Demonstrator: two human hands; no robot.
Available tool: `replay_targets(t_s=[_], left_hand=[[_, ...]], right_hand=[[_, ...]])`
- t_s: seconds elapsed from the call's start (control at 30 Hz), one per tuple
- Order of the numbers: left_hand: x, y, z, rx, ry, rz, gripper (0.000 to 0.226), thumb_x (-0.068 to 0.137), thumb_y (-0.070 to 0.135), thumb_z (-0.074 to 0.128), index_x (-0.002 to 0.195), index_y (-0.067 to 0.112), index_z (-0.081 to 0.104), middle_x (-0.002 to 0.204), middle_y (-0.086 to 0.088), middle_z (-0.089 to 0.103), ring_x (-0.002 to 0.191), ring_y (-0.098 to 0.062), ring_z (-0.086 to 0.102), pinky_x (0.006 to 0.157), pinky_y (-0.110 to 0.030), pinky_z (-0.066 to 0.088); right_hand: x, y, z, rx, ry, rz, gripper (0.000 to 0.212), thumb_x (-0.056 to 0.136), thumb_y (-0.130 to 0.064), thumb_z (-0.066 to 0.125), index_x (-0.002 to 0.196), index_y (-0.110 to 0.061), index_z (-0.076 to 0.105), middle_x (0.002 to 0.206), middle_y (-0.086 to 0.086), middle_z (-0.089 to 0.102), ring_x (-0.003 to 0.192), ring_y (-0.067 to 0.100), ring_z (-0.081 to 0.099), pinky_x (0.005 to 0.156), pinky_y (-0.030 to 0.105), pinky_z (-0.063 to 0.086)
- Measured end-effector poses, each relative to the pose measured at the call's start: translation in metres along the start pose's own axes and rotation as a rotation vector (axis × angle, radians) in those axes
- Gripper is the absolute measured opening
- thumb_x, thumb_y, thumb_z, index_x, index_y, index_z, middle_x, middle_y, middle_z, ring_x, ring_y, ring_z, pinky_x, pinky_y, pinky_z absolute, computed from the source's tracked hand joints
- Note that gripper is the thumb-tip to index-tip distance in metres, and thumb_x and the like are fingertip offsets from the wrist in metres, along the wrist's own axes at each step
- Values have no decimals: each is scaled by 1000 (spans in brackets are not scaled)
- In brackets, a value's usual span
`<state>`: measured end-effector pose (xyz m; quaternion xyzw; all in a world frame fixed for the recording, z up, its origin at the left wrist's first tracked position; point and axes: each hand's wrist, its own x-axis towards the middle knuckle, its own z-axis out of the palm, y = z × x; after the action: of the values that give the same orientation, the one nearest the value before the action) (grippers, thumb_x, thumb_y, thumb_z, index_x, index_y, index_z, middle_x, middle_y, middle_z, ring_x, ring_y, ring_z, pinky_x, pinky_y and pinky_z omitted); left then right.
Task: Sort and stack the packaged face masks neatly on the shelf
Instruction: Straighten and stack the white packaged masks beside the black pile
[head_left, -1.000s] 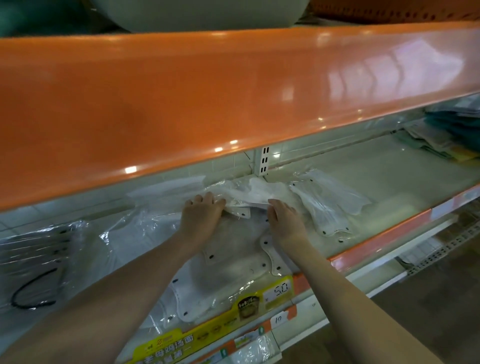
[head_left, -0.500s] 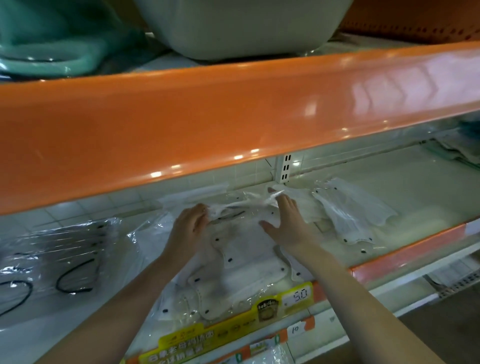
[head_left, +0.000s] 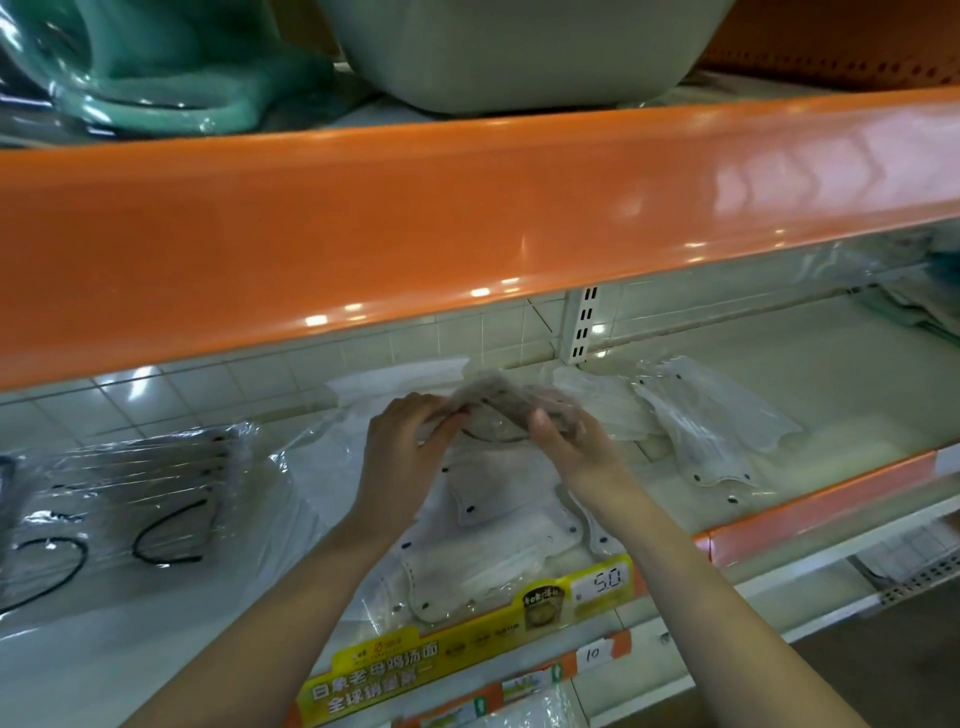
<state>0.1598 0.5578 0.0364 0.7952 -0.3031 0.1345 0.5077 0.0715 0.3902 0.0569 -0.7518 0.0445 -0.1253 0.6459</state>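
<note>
Head view: left hand (head_left: 400, 457) and right hand (head_left: 571, 441) raised over the shelf (head_left: 831, 374), each grip pinching one end of a blurred packaged mask (head_left: 506, 397), lifted just above the white mask pile (head_left: 498, 535). More wrapped white masks (head_left: 711, 421) lying right of the hands. Black-looped packs (head_left: 124, 499) at left. Yellow price strip (head_left: 467, 639) along the front edge.

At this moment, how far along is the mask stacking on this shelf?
Partly done. A loose pile of white packaged masks already lies at the shelf front. Left hand and right hand together hold one lifted mask packet. Still left: scattered packets to the right and the black-looped packs on the left.
</note>
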Motion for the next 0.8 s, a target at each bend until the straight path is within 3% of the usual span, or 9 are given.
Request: replay_targets(t_s=[0.1,0.2,0.27,0.37,0.43,0.53,0.6,0.7,0.8], left_hand=[[12,15,-8,-87,69,-121,28,87,20,67,69,2,55,62,-9,56,58,-18,48,55,-29,35],[27,25,-16,-75,75,-199,35,87,25,67,67,4,48,58,-5,42,55,-11,39,53,-26,28],[33,20,-19,-6,-3,-242,19,86,29,67,86,11,61,73,2,59,67,-11,55,61,-29,42],[24,5,-21,244,-128,-256,40,87,28,66,124,16,54,108,-2,61,99,-20,58,83,-38,48],[10,-3,-17,402,-205,-176,47,89,30,64,131,15,51,120,-6,58,112,-24,54,92,-40,44],[-16,-11,-8,545,-404,-114,51,87,52,56,131,28,48,123,2,56,117,-24,50,92,-39,42],[-31,-18,-4,652,-561,-156,66,87,60,50,143,30,32,140,3,43,131,-22,38,103,-39,34],[-47,-27,-3,763,-692,-165,74,92,63,34,152,28,10,160,0,6,146,-19,5,117,-35,6],[-53,-31,-6,793,-702,-84,91,74,72,-3,152,26,12,160,-2,4,147,-19,2,117,-34,1]], right_hand=[[-3,-11,5,217,-8,-4,31,82,-50,57,108,-33,57,98,-18,69,98,-1,62,80,12,49],[6,-10,13,291,87,63,10,91,-15,60,101,-16,60,83,3,69,76,13,66,64,21,52],[10,-3,23,289,153,134,7,92,-4,58,95,-10,57,80,3,70,69,15,67,57,22,52],[9,13,42,276,250,268,11,91,-2,58,91,-11,52,89,11,64,68,16,67,56,23,54],[7,30,54,263,290,345,12,90,-2,60,88,-9,51,91,15,61,75,25,67,60,32,58],[3,54,66,43,367,411,20,83,-13,67,82,-12,47,78,11,57,72,29,61,69,53,55],[1,56,69,-20,386,400,25,81,-16,69,88,-11,46,76,8,56,69,26,59,65,44,54],[-7,50,60,-161,442,342,32,88,-13,62,109,-15,38,79,0,53,65,13,54,53,27,41],[-15,55,48,-685,399,-19,38,83,-13,67,115,-12,49,99,0,52,86,16,53,61,28,42]])
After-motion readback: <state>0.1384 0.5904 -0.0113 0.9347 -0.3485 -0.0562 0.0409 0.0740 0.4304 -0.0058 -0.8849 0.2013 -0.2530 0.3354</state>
